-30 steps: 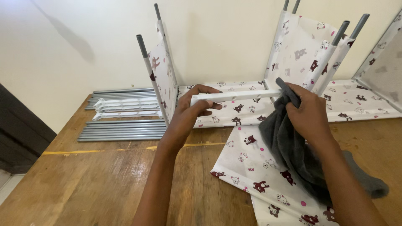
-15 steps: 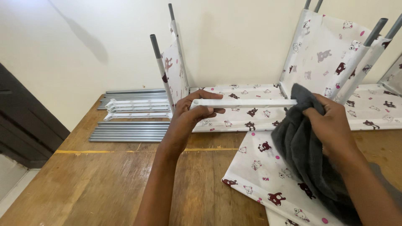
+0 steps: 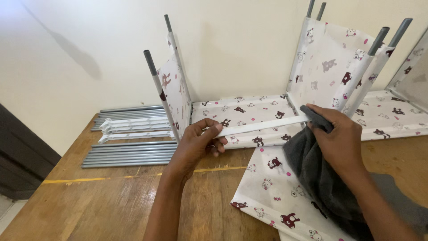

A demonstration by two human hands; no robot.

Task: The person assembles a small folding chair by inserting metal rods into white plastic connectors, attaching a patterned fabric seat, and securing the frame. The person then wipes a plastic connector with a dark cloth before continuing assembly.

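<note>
My left hand (image 3: 196, 145) grips the left end of a flat white bar (image 3: 261, 126) and holds it level above the table. My right hand (image 3: 341, 143) presses a dark grey cloth (image 3: 312, 172) around the bar's right end. The cloth hangs down over a white printed fabric sheet (image 3: 278, 196) with small animal figures. Behind the bar stands a partly built fabric rack (image 3: 330, 67) of the same print, with grey poles (image 3: 154, 73) sticking upward.
Several grey metal rods (image 3: 131, 154) and white bars (image 3: 133, 127) lie in rows at the back left of the wooden table (image 3: 102, 205). A cream wall (image 3: 232, 49) runs close behind. A dark panel (image 3: 20, 160) stands at the left edge.
The view has shifted slightly left. My right hand with the cloth has slid along the bar to its right end. My left hand keeps its grip on the left end.
</note>
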